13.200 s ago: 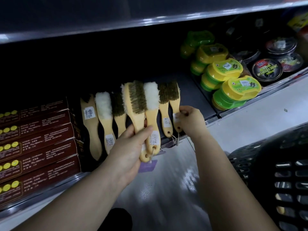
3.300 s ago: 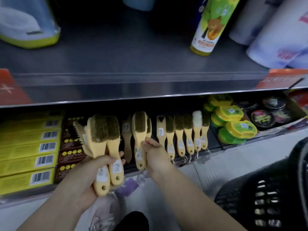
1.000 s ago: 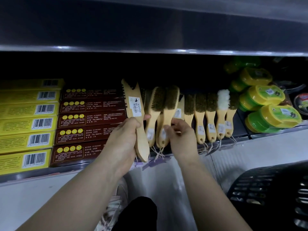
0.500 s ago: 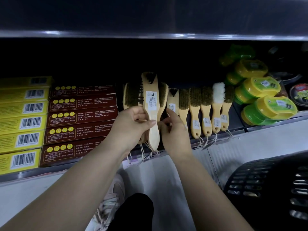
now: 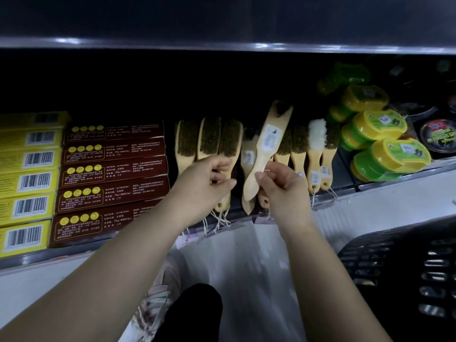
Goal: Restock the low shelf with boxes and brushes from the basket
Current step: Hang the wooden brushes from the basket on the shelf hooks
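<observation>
I see the low shelf (image 5: 61,256) running across the view, with the black basket (image 5: 399,267) on the floor at near right. Yellow boxes (image 5: 29,183) and brown boxes (image 5: 111,186) are stacked at the shelf's left, and a row of brushes (image 5: 298,141) lies to their right. I have the right hand (image 5: 283,186) pinching the handle of a tilted wooden brush (image 5: 269,144), its back toward me, above the row. The left hand (image 5: 197,188) curls its fingers round the handles of the leftmost brushes (image 5: 209,137).

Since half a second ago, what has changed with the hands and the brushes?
The labelled brush passed from the left hand to the right hand, which pinches its handle. The left hand still grips the other three brushes. The brown boxes stayed.
</observation>
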`<state>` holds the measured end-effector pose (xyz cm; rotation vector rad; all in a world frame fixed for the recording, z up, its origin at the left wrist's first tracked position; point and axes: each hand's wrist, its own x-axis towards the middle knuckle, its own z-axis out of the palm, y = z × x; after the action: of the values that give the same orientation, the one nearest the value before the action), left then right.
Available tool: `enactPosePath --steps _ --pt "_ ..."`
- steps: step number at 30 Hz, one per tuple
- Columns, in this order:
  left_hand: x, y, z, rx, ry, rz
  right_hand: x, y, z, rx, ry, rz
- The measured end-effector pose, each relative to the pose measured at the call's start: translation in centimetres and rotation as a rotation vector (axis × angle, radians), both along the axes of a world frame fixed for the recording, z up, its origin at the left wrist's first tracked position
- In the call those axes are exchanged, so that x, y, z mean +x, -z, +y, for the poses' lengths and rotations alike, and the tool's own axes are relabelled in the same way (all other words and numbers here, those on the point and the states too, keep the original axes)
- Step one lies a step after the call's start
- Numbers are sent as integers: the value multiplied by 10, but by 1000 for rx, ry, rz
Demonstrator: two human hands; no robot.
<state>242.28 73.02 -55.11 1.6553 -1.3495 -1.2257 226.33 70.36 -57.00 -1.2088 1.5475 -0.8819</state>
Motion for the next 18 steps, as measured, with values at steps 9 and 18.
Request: enactPosePath --steps 9,18 --pt "-6 11 8 82 57 -67 7 12 -3 25 -105 429" --pt "-28 -44 19 13 121 -51 -20 -87 1 -60 -330 643"
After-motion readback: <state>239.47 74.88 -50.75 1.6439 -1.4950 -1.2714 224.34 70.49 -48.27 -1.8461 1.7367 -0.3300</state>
